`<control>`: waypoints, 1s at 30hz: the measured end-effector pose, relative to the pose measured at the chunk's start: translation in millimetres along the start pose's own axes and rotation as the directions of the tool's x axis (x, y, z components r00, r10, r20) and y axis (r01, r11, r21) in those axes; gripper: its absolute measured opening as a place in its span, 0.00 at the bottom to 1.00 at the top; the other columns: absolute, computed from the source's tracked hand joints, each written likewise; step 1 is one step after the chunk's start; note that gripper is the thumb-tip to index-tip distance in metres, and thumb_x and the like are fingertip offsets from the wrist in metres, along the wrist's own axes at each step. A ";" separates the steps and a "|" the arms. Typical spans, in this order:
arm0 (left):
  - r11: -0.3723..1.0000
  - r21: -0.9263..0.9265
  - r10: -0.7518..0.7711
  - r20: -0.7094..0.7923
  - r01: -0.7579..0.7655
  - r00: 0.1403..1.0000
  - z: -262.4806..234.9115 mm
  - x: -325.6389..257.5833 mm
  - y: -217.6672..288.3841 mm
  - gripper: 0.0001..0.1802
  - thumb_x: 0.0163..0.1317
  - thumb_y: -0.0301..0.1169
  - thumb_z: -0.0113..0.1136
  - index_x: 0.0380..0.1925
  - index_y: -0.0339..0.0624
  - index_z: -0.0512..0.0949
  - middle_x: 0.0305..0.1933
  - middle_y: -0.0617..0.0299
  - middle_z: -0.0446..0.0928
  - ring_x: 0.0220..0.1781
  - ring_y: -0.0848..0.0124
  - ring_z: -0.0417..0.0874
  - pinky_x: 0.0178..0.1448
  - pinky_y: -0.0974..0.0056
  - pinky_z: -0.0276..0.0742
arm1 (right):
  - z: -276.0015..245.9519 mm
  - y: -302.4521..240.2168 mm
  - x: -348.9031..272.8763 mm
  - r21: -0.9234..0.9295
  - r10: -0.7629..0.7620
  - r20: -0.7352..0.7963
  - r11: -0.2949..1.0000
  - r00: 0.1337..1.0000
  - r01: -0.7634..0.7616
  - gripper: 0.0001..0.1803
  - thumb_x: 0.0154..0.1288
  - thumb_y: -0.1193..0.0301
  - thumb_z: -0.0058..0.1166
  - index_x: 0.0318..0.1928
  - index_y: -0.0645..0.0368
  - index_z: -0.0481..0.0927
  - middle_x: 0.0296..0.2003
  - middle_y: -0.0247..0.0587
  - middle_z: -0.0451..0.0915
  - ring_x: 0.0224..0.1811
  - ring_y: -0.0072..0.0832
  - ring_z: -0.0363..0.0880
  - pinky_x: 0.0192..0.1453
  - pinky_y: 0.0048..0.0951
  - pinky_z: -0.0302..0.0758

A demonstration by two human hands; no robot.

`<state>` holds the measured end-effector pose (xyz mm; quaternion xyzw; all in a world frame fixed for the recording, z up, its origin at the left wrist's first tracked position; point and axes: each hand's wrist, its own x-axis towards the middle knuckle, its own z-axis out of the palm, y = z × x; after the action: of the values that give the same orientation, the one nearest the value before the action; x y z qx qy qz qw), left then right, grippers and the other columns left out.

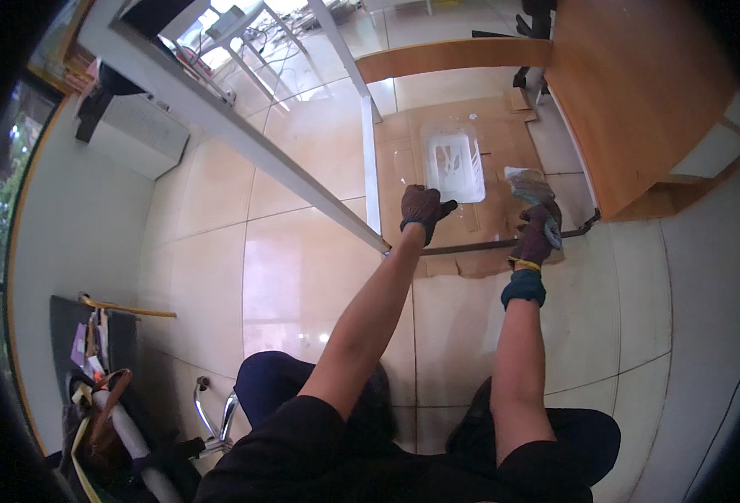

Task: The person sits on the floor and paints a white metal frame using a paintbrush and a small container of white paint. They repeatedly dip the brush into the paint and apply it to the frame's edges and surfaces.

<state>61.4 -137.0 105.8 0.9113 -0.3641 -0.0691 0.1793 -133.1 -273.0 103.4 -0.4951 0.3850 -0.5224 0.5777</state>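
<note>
My left hand (421,211), in a dark brown glove, is stretched out over the cardboard (403,168) near the end of a white metal frame bar (371,159). Its fingers are curled and a dark tip sticks out to the right; I cannot tell whether it holds anything. My right hand (538,237), also gloved, grips a grey flat tool (529,186) that points away from me. A dark thin strip (479,247) runs across the floor between both hands. Beyond them a white squat toilet pan (452,164) is set into the floor, ringed by cardboard.
A wooden door (638,92) stands open at the right, with a wooden beam (454,55) across the top. A long white frame rail (244,138) runs diagonally at the left. Glossy beige tiles (303,277) cover the floor. A bag of tools (102,411) lies at the lower left.
</note>
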 end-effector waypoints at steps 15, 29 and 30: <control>0.922 0.266 0.272 0.078 -0.283 0.959 -46.2 -22.6 41.5 0.27 0.59 0.53 0.55 0.18 0.40 0.78 0.25 0.48 0.78 0.36 0.50 0.77 0.44 0.51 0.71 | -32.5 -1.0 -1.3 0.153 0.128 0.046 0.979 0.991 -0.133 0.20 0.63 0.62 0.55 0.51 0.59 0.75 0.37 0.38 0.78 0.32 0.25 0.77 0.33 0.27 0.74; 0.826 -0.527 0.170 -0.103 -0.199 0.980 -48.3 -23.7 -11.1 0.18 0.53 0.44 0.66 0.19 0.40 0.77 0.26 0.49 0.76 0.37 0.52 0.78 0.41 0.55 0.75 | -29.4 -93.9 -2.4 0.154 -0.165 0.151 0.978 0.975 0.141 0.21 0.63 0.65 0.55 0.53 0.61 0.73 0.36 0.41 0.80 0.32 0.23 0.80 0.28 0.20 0.71; 0.764 -0.619 0.145 -0.111 -0.183 0.983 -46.4 -23.8 -11.7 0.18 0.53 0.44 0.66 0.19 0.40 0.77 0.26 0.49 0.76 0.37 0.52 0.78 0.41 0.55 0.75 | -32.8 -100.6 -2.0 0.149 -0.184 0.189 0.976 0.965 0.157 0.21 0.62 0.65 0.55 0.53 0.62 0.72 0.37 0.41 0.81 0.33 0.23 0.81 0.29 0.20 0.72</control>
<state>63.5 -100.0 144.3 0.7660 -0.3934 -0.1444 0.4875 -187.4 -273.0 194.2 -0.5372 0.2451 -0.5418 0.5981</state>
